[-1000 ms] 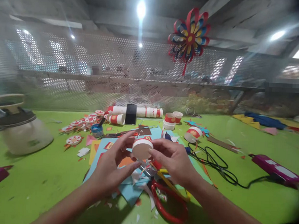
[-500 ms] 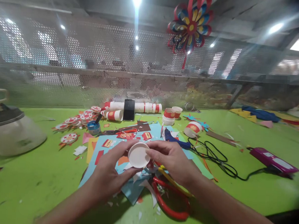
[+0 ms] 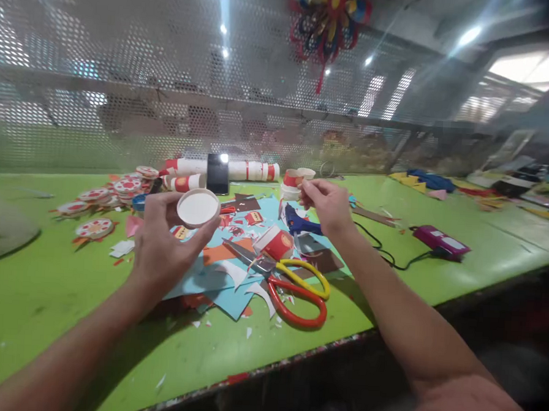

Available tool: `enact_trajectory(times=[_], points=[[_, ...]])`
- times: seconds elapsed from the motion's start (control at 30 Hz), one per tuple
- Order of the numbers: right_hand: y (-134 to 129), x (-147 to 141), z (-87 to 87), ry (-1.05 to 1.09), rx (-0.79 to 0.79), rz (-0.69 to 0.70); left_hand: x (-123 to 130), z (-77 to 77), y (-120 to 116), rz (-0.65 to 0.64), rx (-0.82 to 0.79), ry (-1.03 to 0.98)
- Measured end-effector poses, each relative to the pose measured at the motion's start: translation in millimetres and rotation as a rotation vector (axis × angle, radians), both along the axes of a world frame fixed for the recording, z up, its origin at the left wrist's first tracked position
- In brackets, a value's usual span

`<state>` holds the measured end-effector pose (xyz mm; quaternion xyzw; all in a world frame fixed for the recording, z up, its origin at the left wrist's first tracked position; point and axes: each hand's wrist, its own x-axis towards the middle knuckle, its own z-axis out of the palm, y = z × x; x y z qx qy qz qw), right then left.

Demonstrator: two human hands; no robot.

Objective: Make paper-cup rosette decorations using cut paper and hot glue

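**Left Hand Grips White Paper Ring; Right Fingers Drawn Close**

The left hand (image 3: 169, 240) holds a shallow, round white piece (image 3: 198, 209) between its curved fingers and thumb, with the hollow side turned toward the viewer. The spread of the grip matches the width of the piece, which is held up above the left part of the blue paper (image 3: 235, 301), between the near and far edges of the green worktop (image 3: 84, 330).

The right hand (image 3: 327, 209) is raised, its thumb and fingers drawn narrowly together. Whether anything is pinched between them cannot be told. In view, its fingertips overlap the red and white cups (image 3: 290, 193) standing toward the far edge; contact with them cannot be judged. A blue glue gun (image 3: 296, 220) lies below this hand.

Scissors (image 3: 266, 265) with one red and one yellow handle lie with parted blades on the paper scraps, handles toward the near edge. Just beyond them, a red and white cup piece (image 3: 278, 242) rests on its side. A phone (image 3: 218, 177) leans against a long white and red tube (image 3: 253, 170) along the far edge. Dotted round discs (image 3: 95, 227) are heaped left of the blue paper.
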<state>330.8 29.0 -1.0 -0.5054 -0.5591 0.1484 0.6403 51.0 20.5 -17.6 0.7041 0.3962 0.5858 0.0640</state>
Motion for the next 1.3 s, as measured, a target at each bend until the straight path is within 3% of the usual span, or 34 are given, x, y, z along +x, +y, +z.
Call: enact_trajectory(times=[0.13,0.33,0.47,0.57,0.93,1.17,1.3], points=[[-34.8,-10.0,-6.6,-0.162,-0.023,-0.053,-5.1,-1.9,3.7,0.074,0.058,0.029],[-137.1,-29.7,-24.6,-0.575,-0.138,0.017,-9.1,-6.7,14.7,0.147,0.120,0.079],[-166.7,-39.8,-43.1,-0.908,-0.330,0.023,-5.2,-9.8,15.5,0.153,0.115,0.117],[-163.0,-43.6,-45.4,-1.041,-0.449,-0.013,-4.9,-13.0,15.1,0.163,0.069,0.154],[-123.2,-52.4,-23.1,-1.175,-0.688,0.010,-9.8,-16.5,12.6,0.147,-0.017,0.157],[-125.4,-32.2,-15.8,-1.122,-0.720,0.039,-7.1,-19.9,10.0,0.140,-0.074,0.215],[-107.1,-15.2,-10.0,-1.108,-0.709,0.063,-5.3,-20.9,8.6,0.127,-0.102,0.262]])
